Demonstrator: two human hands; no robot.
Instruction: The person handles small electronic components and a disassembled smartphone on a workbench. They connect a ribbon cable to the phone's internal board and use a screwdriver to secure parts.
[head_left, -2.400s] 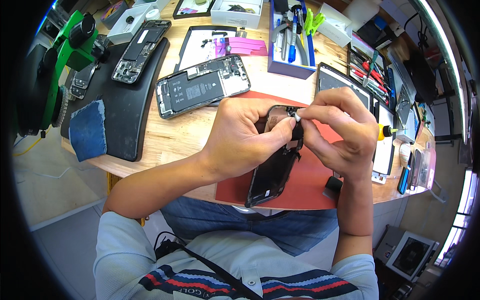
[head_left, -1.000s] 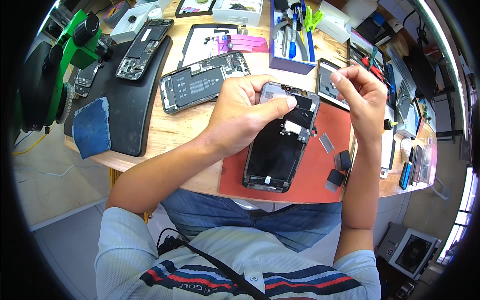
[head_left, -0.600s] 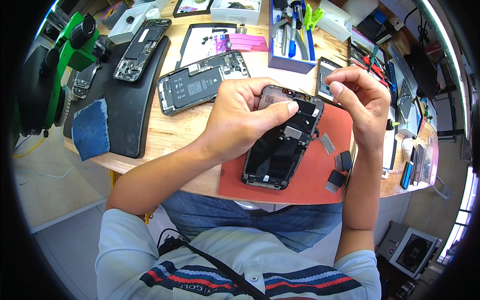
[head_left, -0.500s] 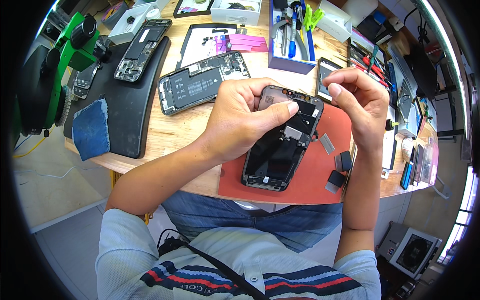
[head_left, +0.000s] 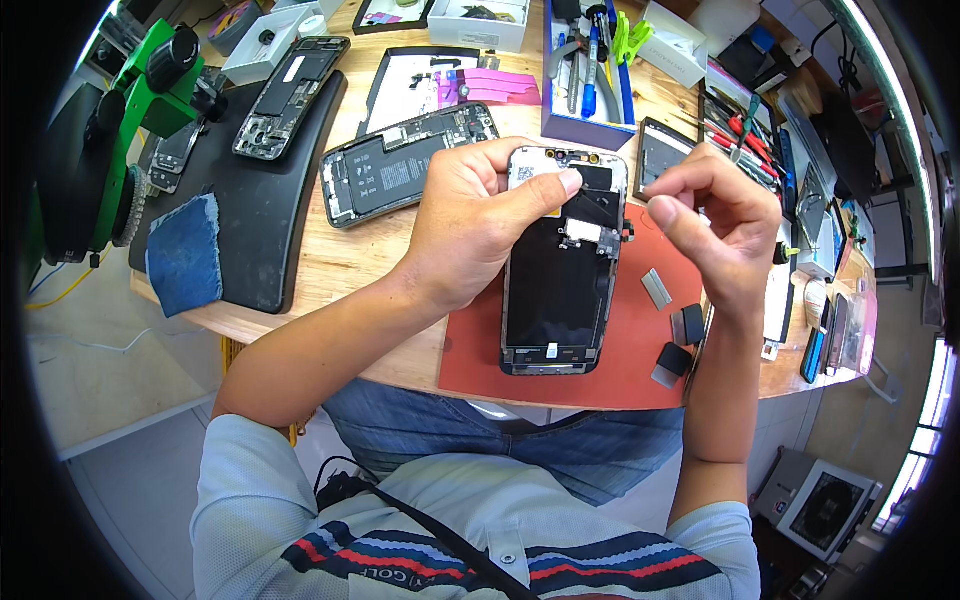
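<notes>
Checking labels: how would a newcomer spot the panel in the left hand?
On the wooden table lies a red mat. Over it, the left hand grips the dark rectangular panel. The opened phone nearby shows a battery; this panel doesn't.

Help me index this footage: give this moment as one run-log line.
left grip: on phone display panel, upper end; right grip: raised, apart from panel, contents unclear; under panel: red mat

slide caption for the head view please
Left hand grips a phone screen panel over a red mat, right hand beside it.
</notes>
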